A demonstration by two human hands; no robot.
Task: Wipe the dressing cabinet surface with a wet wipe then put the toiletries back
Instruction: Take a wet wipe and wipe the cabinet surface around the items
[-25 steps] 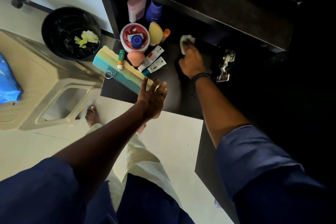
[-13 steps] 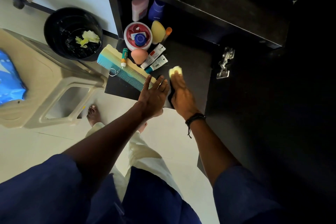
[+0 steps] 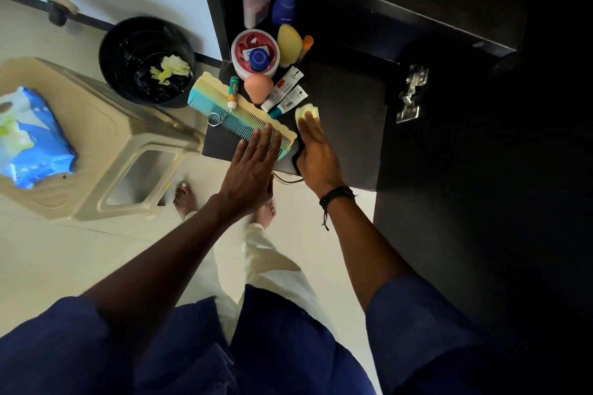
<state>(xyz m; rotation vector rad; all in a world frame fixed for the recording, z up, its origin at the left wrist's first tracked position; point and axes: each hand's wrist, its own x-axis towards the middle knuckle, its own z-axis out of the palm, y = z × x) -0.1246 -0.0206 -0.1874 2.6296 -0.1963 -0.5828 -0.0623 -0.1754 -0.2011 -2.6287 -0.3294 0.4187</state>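
Pale wet wipe [image 3: 307, 112] pressed under right hand [image 3: 317, 154], fingers straight; left hand [image 3: 252, 170] flat, outstretched, on comb [image 3: 239, 119]

The right hand [image 3: 316, 152] presses a wet wipe [image 3: 306, 112] onto the cabinet surface [image 3: 348, 128].

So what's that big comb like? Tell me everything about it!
The comb is long and wide, plastic by the look, fading from teal to pale yellow, with a wavy cream spine and fine teeth. It lies flat and slanted at the front left of the black cabinet surface, teal end poking past the edge. A small tube lies across it, a metal ring sits on its teeth, and the left hand rests straight fingers on its near end.
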